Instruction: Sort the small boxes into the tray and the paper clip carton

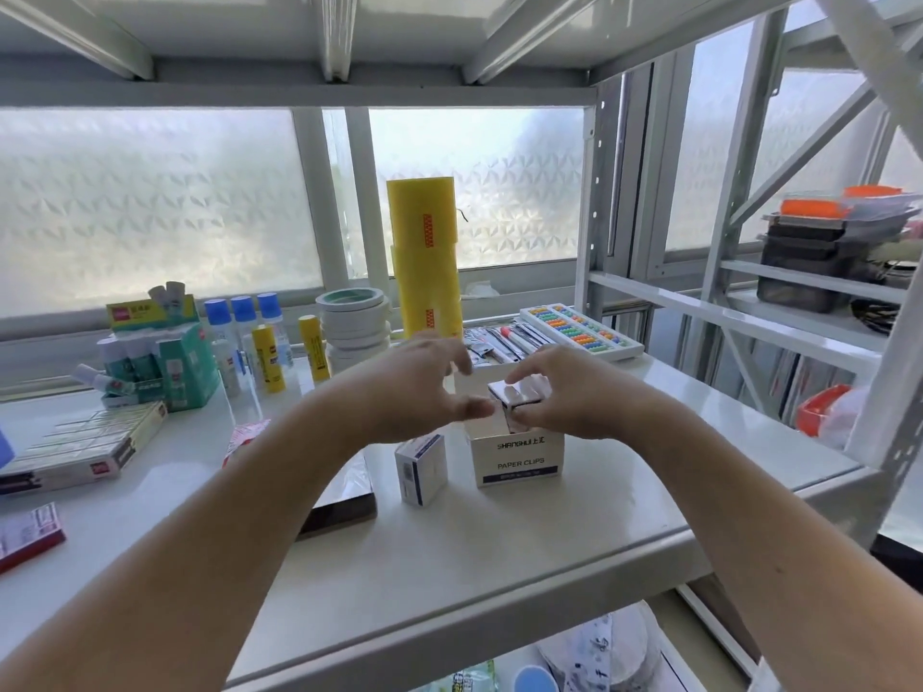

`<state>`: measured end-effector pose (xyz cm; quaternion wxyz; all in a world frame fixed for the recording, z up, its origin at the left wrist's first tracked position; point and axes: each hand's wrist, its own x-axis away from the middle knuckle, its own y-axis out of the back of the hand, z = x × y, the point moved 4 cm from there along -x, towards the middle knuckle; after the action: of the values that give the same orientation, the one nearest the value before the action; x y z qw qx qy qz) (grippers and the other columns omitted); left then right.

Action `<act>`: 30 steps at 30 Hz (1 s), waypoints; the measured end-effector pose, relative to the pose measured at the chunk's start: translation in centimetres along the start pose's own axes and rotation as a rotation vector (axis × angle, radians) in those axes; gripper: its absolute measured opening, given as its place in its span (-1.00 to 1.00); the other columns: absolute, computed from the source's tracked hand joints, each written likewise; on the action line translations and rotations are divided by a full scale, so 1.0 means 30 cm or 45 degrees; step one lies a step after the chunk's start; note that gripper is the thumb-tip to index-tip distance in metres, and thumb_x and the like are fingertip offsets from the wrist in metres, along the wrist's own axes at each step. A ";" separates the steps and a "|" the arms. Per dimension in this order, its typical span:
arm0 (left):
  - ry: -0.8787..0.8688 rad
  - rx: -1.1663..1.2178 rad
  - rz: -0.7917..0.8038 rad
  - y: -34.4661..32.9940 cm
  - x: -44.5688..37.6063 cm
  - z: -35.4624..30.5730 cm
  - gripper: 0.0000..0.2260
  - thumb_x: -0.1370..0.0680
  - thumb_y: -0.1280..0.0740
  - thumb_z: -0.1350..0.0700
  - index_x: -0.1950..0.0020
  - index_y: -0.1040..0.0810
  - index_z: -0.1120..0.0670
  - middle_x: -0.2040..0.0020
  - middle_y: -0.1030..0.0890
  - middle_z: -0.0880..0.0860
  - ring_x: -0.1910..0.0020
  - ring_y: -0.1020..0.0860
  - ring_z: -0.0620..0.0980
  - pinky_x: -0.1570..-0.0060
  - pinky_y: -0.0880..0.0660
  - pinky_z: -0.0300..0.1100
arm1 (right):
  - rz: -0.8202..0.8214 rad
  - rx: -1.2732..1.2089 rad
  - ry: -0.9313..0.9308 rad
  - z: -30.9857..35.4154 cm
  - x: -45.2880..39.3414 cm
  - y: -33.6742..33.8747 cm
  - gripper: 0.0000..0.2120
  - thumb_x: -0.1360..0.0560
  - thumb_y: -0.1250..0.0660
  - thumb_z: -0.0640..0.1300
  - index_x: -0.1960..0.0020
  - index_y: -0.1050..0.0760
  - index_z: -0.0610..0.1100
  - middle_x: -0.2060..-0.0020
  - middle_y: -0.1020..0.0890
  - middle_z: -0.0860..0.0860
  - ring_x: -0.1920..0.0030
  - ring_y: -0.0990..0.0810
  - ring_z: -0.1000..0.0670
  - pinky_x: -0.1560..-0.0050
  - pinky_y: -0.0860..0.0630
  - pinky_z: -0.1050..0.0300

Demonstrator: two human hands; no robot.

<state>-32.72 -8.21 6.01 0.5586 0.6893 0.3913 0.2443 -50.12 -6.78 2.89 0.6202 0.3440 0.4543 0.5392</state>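
The right hand point(564, 392) pinched a small box point(519, 392) above the paper clip carton point(519, 454); the spread left hand point(424, 392) hovered beside. Entering tilted, it could jam on the rim.

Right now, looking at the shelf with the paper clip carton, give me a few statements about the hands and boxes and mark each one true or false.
1. The right hand holds a small box over the open paper clip carton. True.
2. The left hand grips the small box. False: its fingers are spread and it holds nothing.
3. Another small box stands on the shelf left of the carton. True.
4. The yellow roll lies flat beside the carton. False: it stands upright at the back.
5. The abacus sits behind the carton, to the right. True.
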 end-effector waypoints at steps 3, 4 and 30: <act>0.151 -0.121 0.180 0.011 0.054 0.045 -0.43 -0.38 -0.42 -0.32 -0.27 -0.49 -0.06 -0.18 -0.51 -0.04 -0.13 -0.50 -0.01 -0.19 -0.48 -0.04 | -0.071 -0.101 -0.006 -0.009 0.037 0.013 -0.63 -0.46 -0.37 0.08 -0.25 -0.55 0.06 -0.31 -0.51 0.05 -0.34 -0.45 0.00 -0.24 -0.39 0.08; 0.174 -0.169 0.238 -0.001 0.071 0.050 -0.45 -0.37 -0.44 -0.30 -0.26 -0.49 -0.07 -0.15 -0.52 -0.06 -0.11 -0.50 -0.02 -0.16 -0.48 -0.06 | -0.114 -0.142 0.000 -0.015 0.054 0.019 -0.66 -0.49 -0.36 0.05 -0.25 -0.55 0.05 -0.27 -0.51 0.05 -0.31 -0.45 0.04 -0.18 -0.34 0.15; -0.149 0.190 -0.226 -0.052 -0.101 -0.114 -0.72 -0.41 -0.52 0.17 -0.11 -0.61 0.07 0.05 -0.66 0.01 0.08 -0.61 0.00 0.08 -0.60 -0.09 | -0.527 -0.386 -0.003 -0.078 0.200 0.002 -0.77 -0.55 -0.28 -0.13 -0.19 -0.58 -0.05 -0.04 -0.67 0.08 0.00 -0.62 0.13 -0.04 -0.53 0.23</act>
<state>-37.51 -8.58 5.70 0.5472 0.7047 0.4345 0.1233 -52.29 -1.03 0.96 0.7623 0.1475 0.4282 0.4624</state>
